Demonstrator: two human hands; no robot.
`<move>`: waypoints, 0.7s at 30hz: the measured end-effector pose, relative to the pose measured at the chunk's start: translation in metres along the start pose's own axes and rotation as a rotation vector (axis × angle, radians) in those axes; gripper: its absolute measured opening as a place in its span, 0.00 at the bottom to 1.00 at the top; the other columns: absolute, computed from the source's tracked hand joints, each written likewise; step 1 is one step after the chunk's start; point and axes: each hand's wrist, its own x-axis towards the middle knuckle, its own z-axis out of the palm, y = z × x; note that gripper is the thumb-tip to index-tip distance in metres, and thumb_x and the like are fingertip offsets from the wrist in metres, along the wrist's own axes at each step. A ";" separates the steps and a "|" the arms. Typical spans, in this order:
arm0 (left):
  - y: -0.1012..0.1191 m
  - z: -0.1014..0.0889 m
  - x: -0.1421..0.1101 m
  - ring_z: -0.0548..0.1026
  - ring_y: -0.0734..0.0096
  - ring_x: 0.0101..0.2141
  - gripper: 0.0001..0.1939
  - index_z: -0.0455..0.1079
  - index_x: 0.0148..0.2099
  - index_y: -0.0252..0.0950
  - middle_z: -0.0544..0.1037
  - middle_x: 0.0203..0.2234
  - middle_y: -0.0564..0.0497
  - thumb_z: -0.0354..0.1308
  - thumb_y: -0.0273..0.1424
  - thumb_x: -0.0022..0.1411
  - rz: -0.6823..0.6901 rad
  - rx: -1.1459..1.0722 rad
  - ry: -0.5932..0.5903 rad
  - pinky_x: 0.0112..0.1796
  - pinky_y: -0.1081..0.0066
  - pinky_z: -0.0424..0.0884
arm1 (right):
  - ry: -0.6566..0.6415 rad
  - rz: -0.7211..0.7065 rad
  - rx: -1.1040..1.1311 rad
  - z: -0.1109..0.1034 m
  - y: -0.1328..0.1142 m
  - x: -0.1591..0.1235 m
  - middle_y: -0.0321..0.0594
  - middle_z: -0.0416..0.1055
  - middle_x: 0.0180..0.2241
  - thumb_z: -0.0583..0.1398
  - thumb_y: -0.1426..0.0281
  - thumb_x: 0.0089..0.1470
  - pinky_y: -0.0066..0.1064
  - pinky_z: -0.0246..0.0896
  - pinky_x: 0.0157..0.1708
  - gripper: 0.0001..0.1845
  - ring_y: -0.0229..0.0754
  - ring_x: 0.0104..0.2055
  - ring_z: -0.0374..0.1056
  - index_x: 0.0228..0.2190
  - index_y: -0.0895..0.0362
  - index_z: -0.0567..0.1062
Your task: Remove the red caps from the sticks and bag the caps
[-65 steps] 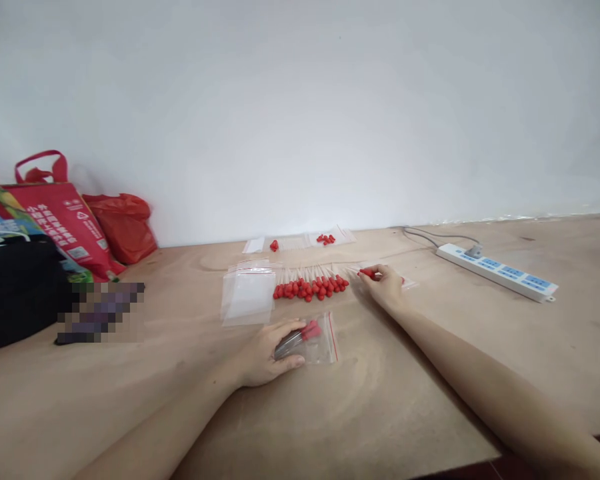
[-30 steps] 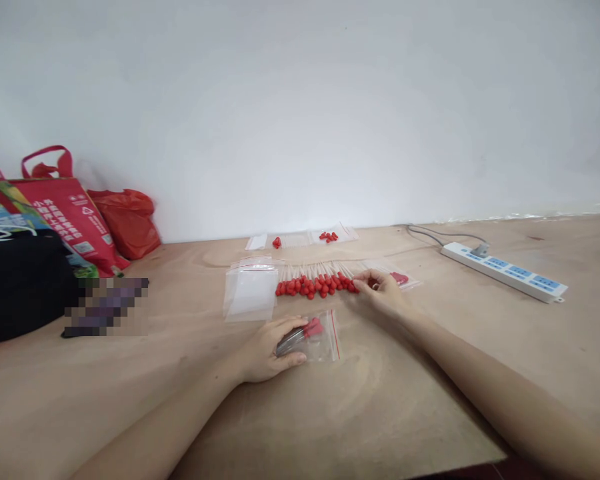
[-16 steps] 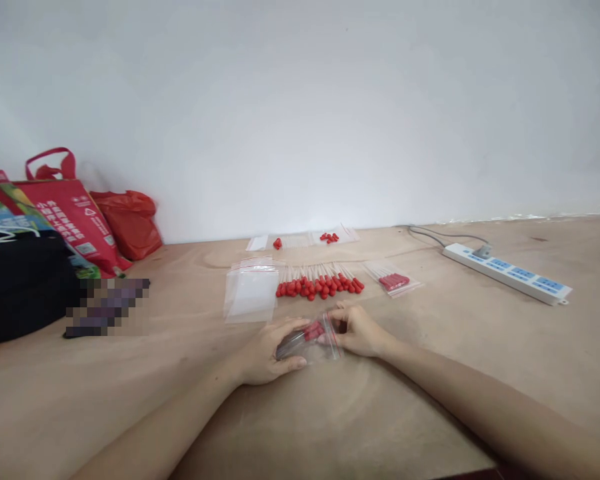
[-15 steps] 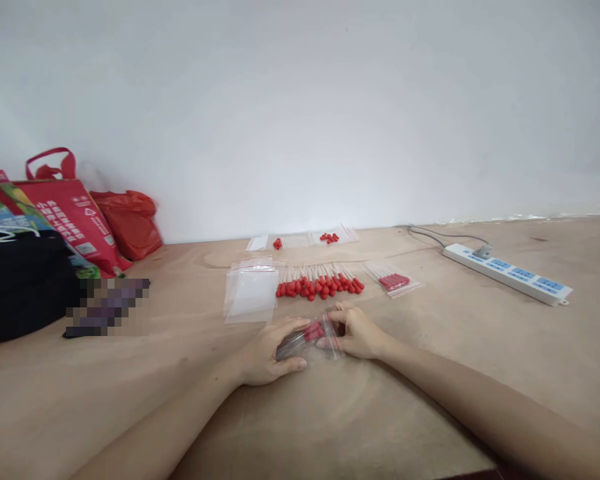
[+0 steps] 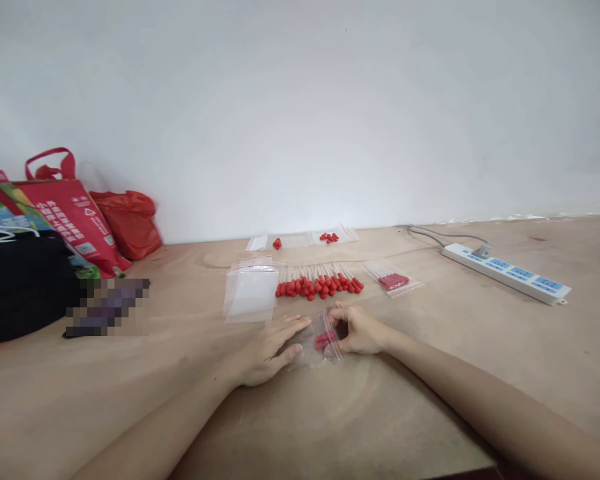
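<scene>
Left hand [image 5: 273,347], palm down at the closed end of the clear zip bag [image 5: 309,343], with fingertips and thumb apart on the film. Right hand [image 5: 363,330], curled at the red-lined mouth, with firmness of grip not discernible. Just changed: red tips [image 5: 325,339] shifted away from the left hand toward the right fingers, hence now nearer the mouth; whether fully inside, unclear. Compared with the earliest frame: right hand moved from the loose red-tipped sticks [image 5: 323,285] to the bag. Just beyond the hands on the tabletop [image 5: 370,413]: those sticks in a fanned row; to their left, flat clear bags [image 5: 250,293]; to their right, a filled bag [image 5: 393,279], now fully uncovered. Farther right of the right hand: a white power strip [image 5: 500,270].
</scene>
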 end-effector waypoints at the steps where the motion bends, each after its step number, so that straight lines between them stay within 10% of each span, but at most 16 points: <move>1: 0.000 0.000 0.000 0.51 0.62 0.58 0.25 0.48 0.60 0.40 0.55 0.58 0.48 0.42 0.40 0.62 -0.007 0.010 -0.006 0.55 0.57 0.51 | -0.014 0.027 0.034 0.000 0.001 0.000 0.31 0.60 0.22 0.67 0.66 0.32 0.24 0.50 0.25 0.15 0.32 0.25 0.56 0.19 0.59 0.66; 21: -0.004 0.001 -0.002 0.50 0.58 0.58 0.27 0.54 0.58 0.44 0.54 0.58 0.50 0.49 0.44 0.57 0.038 0.046 -0.004 0.55 0.54 0.49 | -0.139 0.249 0.404 -0.052 0.036 -0.012 0.33 0.68 0.21 0.65 0.70 0.32 0.22 0.55 0.21 0.13 0.29 0.21 0.61 0.25 0.61 0.71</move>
